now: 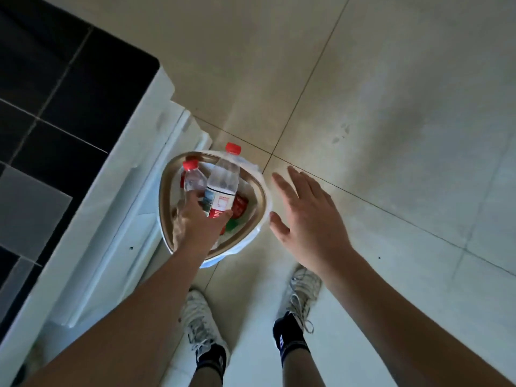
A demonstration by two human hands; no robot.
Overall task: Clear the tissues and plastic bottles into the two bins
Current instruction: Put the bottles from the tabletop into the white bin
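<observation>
A round bin (pixel 262 196) with a gold rim and a white liner stands on the floor next to a white cabinet. Directly over its mouth, my left hand (pixel 195 219) grips two clear plastic bottles with red caps: a larger one (pixel 223 182) with a red and white label, and a smaller one (pixel 192 177) to its left. Red and green packaging (pixel 237 210) lies inside the bin, partly hidden by the bottles. My right hand (pixel 304 216) hovers open with fingers spread, just right of the bin rim, holding nothing. No tissues show.
The white cabinet (pixel 125 205) with a dark tiled top (pixel 55 107) runs along the left. Pale floor tiles (pixel 391 107) spread to the right and ahead. My two feet in white sneakers (pixel 201 322) stand just behind the bin.
</observation>
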